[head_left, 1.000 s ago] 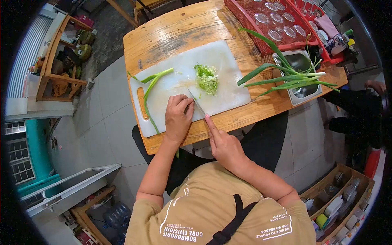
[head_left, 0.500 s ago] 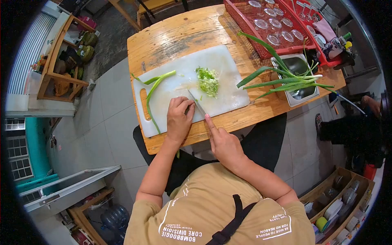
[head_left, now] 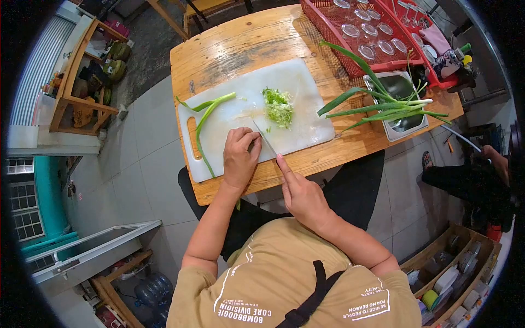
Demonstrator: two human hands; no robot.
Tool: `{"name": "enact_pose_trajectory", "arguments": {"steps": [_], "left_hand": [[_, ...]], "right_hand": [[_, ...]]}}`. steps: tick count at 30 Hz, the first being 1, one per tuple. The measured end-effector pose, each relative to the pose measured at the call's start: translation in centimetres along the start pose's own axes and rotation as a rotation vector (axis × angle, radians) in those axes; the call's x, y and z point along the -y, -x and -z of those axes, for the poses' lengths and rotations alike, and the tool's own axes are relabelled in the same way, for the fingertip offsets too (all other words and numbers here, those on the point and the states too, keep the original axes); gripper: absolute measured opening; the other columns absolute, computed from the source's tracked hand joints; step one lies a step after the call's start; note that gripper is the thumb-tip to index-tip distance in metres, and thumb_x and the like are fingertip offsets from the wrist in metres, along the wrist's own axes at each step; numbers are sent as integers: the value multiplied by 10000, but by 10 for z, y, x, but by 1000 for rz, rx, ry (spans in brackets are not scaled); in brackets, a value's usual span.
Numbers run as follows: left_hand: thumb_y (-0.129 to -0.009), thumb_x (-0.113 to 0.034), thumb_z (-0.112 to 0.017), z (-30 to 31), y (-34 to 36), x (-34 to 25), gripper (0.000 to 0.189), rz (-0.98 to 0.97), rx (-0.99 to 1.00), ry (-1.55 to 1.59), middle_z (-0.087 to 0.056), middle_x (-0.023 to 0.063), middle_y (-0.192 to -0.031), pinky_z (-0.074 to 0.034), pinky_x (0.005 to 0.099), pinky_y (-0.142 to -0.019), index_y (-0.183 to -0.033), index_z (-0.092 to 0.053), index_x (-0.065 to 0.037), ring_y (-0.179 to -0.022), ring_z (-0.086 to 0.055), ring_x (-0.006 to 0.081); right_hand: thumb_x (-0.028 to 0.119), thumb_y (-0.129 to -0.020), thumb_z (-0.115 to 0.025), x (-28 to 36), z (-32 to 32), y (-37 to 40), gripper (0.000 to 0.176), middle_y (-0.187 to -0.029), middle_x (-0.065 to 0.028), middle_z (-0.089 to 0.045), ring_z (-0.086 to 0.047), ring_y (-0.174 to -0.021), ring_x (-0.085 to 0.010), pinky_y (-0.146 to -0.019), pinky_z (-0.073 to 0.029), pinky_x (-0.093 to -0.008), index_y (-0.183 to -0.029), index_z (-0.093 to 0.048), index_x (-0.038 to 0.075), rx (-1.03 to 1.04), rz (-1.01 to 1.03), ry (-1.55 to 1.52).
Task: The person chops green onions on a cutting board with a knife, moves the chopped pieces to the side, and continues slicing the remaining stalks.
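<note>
On the white cutting board (head_left: 306, 117), my left hand (head_left: 240, 156) is closed with curled fingers beside the knife blade. What it grips is mostly hidden; a green tip below the wrist suggests a green onion. My right hand (head_left: 302, 197) holds the knife (head_left: 264, 140) by its handle, forefinger stretched along the top. The blade points away from me, its tip over the board. Beyond it lies a pile of chopped green onion (head_left: 279, 108), with small bits nearer the blade. A long green onion stalk (head_left: 221, 100) rests bent on the board's left side.
Whole green onions (head_left: 396, 112) lie across a steel container (head_left: 407, 127) at the table's right. Behind it, a red crate (head_left: 331, 35) holds upturned glasses. The wooden table's (head_left: 229, 41) front edge is close to my body. Another person's hand (head_left: 495, 158) shows at far right.
Both my hands stay nearly in place, with the knife shifting only slightly. At the far right, the other person's hand and the rod in it have moved.
</note>
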State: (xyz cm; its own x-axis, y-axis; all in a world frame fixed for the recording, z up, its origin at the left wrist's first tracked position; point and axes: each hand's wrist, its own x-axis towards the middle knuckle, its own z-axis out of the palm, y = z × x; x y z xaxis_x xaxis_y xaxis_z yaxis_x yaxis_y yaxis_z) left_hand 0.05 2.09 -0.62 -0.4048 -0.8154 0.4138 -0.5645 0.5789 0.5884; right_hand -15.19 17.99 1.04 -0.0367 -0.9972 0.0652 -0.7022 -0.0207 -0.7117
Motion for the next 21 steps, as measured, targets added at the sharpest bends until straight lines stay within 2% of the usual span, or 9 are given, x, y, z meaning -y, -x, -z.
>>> {"name": "enact_pose_trajectory", "arguments": {"steps": [14, 21], "left_hand": [[-884, -11, -814, -1, -1, 3, 120, 19, 13, 3, -731, 132, -1031, -557, 431, -907, -998, -789, 17, -1000, -663, 339], [-889, -11, -809, -3, 1, 4, 118, 37, 11, 20, -732, 135, -1041, -557, 431, -912, -1003, -792, 17, -1008, -663, 340]], "right_hand": [[147, -1080, -594, -3, -7, -13, 761, -882, -243, -704, -711, -772, -455, -716, -590, -553, -1765, -265, 113, 66, -49, -52], [142, -1056, -619, 2, -9, -7, 802, -850, -221, -688, -714, -734, -426, -680, -607, -538, -1772, -259, 138, 112, -97, 68]]}}
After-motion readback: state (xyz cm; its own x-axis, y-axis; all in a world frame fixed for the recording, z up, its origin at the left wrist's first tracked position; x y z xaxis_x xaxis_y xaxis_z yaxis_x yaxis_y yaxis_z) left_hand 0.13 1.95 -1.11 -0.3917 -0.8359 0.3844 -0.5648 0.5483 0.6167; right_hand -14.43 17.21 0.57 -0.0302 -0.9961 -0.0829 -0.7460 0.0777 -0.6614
